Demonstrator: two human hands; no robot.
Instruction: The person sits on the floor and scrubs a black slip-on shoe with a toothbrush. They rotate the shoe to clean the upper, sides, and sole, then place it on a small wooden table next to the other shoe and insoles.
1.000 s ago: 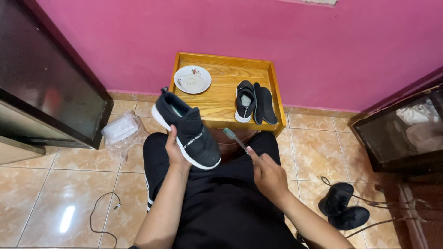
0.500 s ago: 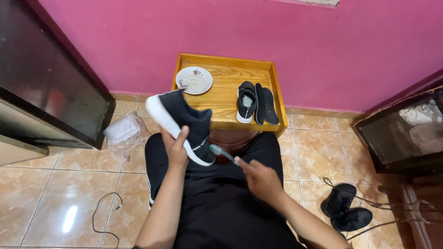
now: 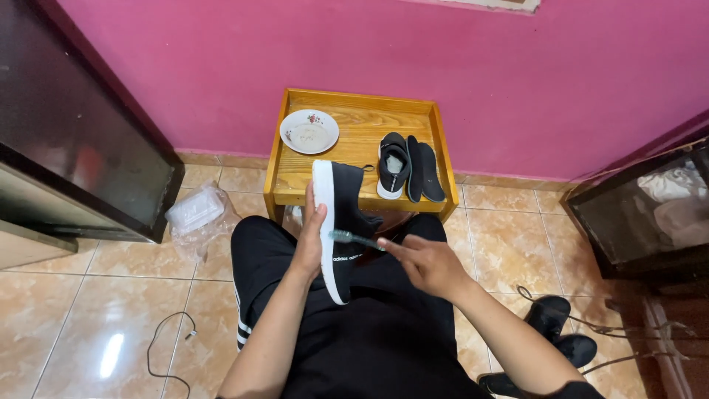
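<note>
— Black knit, white sole: how does the shoe [image 3: 341, 229] lie?

— On its side over the lap, long axis running from about 12 o'clock down to 6 o'clock, white sole edge facing 9 o'clock. Which end is the toe, I cannot tell.

— Who holds it?

— The left hand [image 3: 310, 244] is wrapped around the sole, fingers [image 3: 319, 216] curled over its edge. The right hand [image 3: 428, 264] pinches a toothbrush [image 3: 356, 238] between thumb and fingertips; its handle points toward 9 o'clock and the head lies against the shoe's dark side.

— And the containers?

— The wooden worktop [image 3: 295, 171] at 12 o'clock has a raised rim like a tray. Inside sit a white plate [image 3: 310, 131] at its left, a second shoe [image 3: 393, 164] and two dark insoles [image 3: 424, 170] just beside it. A clear plastic box [image 3: 195, 211] lies on the floor at 9 o'clock.

— Any change from half a second ago?

— The shoe has turned more upright, and the brush has moved up from its lower end to the middle of the side.
</note>
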